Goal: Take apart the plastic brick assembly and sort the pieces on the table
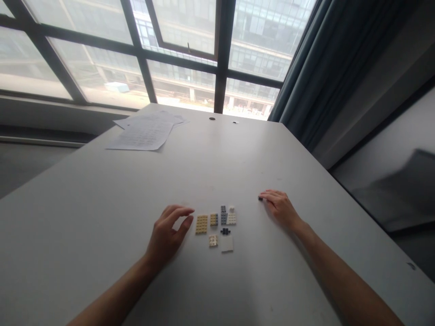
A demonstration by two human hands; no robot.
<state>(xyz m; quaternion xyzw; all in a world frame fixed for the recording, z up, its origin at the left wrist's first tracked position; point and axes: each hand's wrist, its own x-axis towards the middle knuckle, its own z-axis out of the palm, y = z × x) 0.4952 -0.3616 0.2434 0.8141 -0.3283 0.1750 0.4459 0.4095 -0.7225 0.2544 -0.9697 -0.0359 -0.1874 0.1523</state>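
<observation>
My left hand [171,229] rests on the table just left of the toy bricks, thumb and fingers apart with nothing between them. Nearest to it lies a tan studded plate [201,224]. Right of that are a tan-and-grey brick piece [214,220], dark grey bricks [223,218] and a white studded piece [231,219]. Closer to me lie a black piece with side pegs [225,231], a shiny beige piece [213,241] and a flat white tile [227,244]. Farther right, my right hand [279,206] has its fingertips closed on a small black brick [260,198].
The bricks lie on a white table [102,235]. Printed paper sheets [142,131] are spread at its far left. Two small round fittings, one being a dark cable hole [212,118], sit near the far edge. Beyond stand windows and a dark curtain [306,68].
</observation>
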